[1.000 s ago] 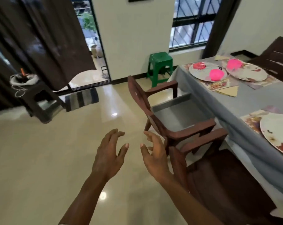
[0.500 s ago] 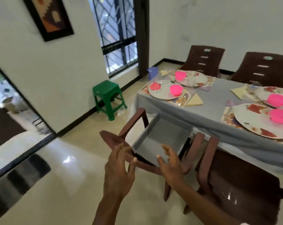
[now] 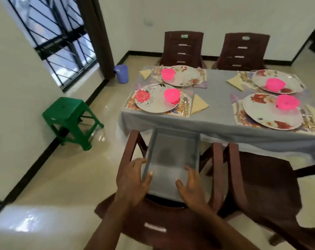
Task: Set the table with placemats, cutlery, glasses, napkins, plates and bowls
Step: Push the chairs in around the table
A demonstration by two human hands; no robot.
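Note:
An empty grey tray [image 3: 173, 154] lies on the seat of a brown chair [image 3: 171, 224] pushed up to the table [image 3: 216, 114]. My left hand [image 3: 133, 181] straddles the tray's near left rim, fingers outside and thumb inside, loosely spread. My right hand [image 3: 191, 186] hovers at the near right corner, fingers spread over the tray floor. The grey-clothed table holds several floral plates [image 3: 151, 105] on placemats, each with a pink bowl [image 3: 172, 95]. Yellow napkins [image 3: 198, 104] and cutlery [image 3: 185, 103] lie beside the plates.
A second brown chair [image 3: 261, 186] stands close on the right, and two more [image 3: 183, 48] face me across the table. A green stool [image 3: 68, 114] sits by the left wall. A purple bucket [image 3: 121, 73] stands near the window curtain.
My view has swung from the doorway to the table. Both hands moved forward and reached the near end of the grey tray on the chair.

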